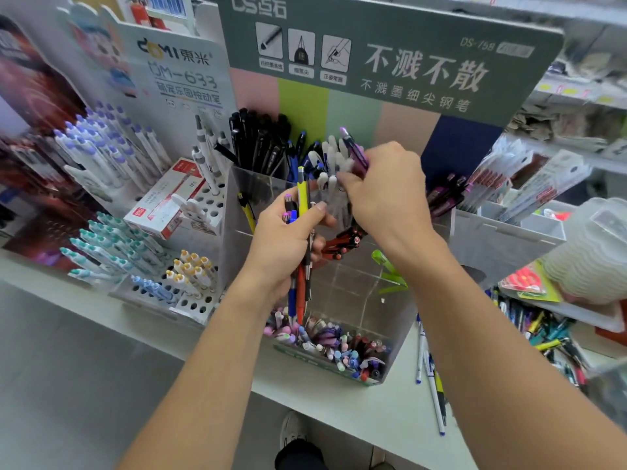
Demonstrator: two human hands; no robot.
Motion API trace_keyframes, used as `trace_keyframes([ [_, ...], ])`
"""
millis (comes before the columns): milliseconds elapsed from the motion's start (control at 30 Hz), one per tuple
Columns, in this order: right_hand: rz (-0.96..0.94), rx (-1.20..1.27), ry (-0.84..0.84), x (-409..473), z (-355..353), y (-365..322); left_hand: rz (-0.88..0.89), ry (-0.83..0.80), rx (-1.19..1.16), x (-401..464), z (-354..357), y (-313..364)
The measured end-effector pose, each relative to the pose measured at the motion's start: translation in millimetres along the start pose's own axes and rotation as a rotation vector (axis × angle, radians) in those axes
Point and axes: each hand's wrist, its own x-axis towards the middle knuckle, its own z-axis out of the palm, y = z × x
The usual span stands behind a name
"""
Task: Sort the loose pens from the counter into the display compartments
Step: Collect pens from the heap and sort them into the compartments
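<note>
Left hand grips a pen bundle; right hand pinches a purple pen. Risk: loosened grip spills the bundle; crowded compartments invite misfiling.

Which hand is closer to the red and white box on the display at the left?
Left. The left hand, gripping a bundle of pens, is just right of the red and white box; the right hand is farther right, holding a purple pen.

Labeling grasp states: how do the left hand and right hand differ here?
The left hand grips a bundle of pens of mixed colours, held roughly upright; the right hand pinches one purple pen. The left hand sits lower, over the clear display's front compartments; the right hand reaches further back, by the white-capped pens. Both are bare and over the display.
</note>
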Motion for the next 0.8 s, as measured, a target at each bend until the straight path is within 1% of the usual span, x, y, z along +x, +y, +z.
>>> trace_keyframes([
  [67,-0.061,-0.006,-0.076,6.7,-0.6,-5.8,0.003,0.011,-0.007,-0.1,-4.8,0.3],
  [133,-0.098,-0.013,-0.096,7.5,-12.6,-6.7,0.0,0.007,-0.019,-4.2,-11.2,-1.5],
  [200,-0.146,0.068,0.002,-4.1,-29.7,1.4,-0.035,-0.034,-0.013,-13.7,-16.2,-7.6],
  [233,-0.152,0.129,0.021,-15.3,-37.3,6.6,-0.054,-0.077,0.024,-21.0,-17.2,-12.2],
  [267,-0.137,0.182,-0.033,-28.4,-42.4,10.6,-0.062,-0.135,0.081,-28.5,-16.4,-18.9],
  [333,-0.067,0.257,-0.288,-52.9,-38.8,18.7,-0.076,-0.257,0.182,-43.3,-12.1,-31.0],
  [367,-0.037,0.308,-0.375,-60.9,-31.3,22.7,-0.092,-0.295,0.206,-48.1,-11.1,-35.6],
  [400,-0.008,0.365,-0.397,-64.6,-21.8,26.8,-0.108,-0.308,0.216,-50.4,-11.6,-39.3],
  [467,0.047,0.424,-0.384,-63.5,-4.4,33.9,-0.128,-0.263,0.233,-51.9,-17.6,-41.9],
  [567,0.079,0.402,-0.486,-60.9,10.8,30.6,-0.128,-0.22,0.24,-54.2,-31.1,-38.9],
  [633,0.055,0.439,-0.529,-60.7,15.9,21.7,-0.13,-0.189,0.207,-56.2,-41.1,-36.0],
  [700,0.009,0.522,-0.448,-57.9,10.6,9.0,-0.139,-0.12,0.133,-57.8,-52.9,-34.1],
  [733,-0.036,0.558,-0.351,-54.0,5.3,2.7,-0.151,-0.076,0.075,-58.1,-60.7,-35.0],
  [800,-0.169,0.549,-0.096,-42.6,-6.2,-10.2,-0.217,0.053,-0.064,-57.8,-77.9,-40.7],
])
